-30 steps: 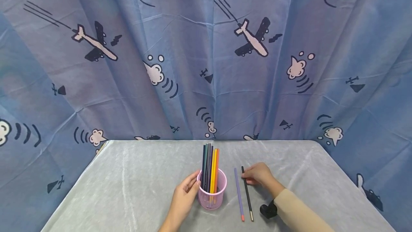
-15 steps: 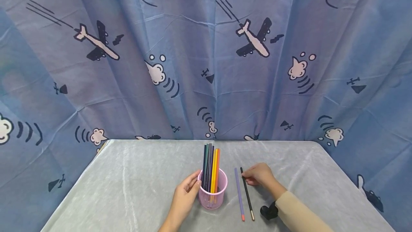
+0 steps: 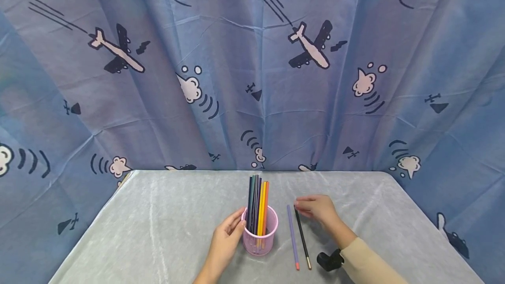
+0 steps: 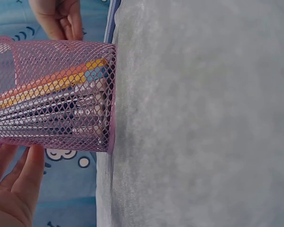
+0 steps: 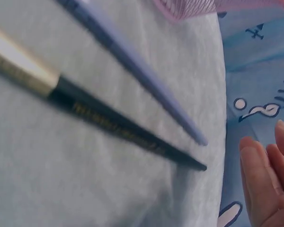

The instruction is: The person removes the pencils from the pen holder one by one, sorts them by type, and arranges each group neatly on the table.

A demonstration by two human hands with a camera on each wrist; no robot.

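Observation:
A pink mesh pencil cup [image 3: 258,249] stands upright, with several coloured pencils [image 3: 263,207] leaning in it. Fingertips of my left hand [image 3: 225,240] touch the cup's left side, the thumb tip near its rim; the left wrist view shows these fingers [image 4: 31,172] against the mesh. To the cup's right, a purple pencil [image 3: 293,236] and a black pencil [image 3: 302,238] lie side by side, almost parallel. My right hand [image 3: 317,208] hovers at the far end of the black pencil. In the right wrist view its fingers [image 5: 258,175] are extended and apart from both pencils.
A pale grey cloth covers the table [image 3: 177,214]. Behind it hangs a blue curtain [image 3: 221,56] printed with planes. The dark wrist camera [image 3: 329,260] sits by the right sleeve [image 3: 368,262], just right of the black pencil.
The black pencil's far end has shifted slightly left, towards the purple one. My right hand has let go of it and moved a little away. My left hand stays at the cup.

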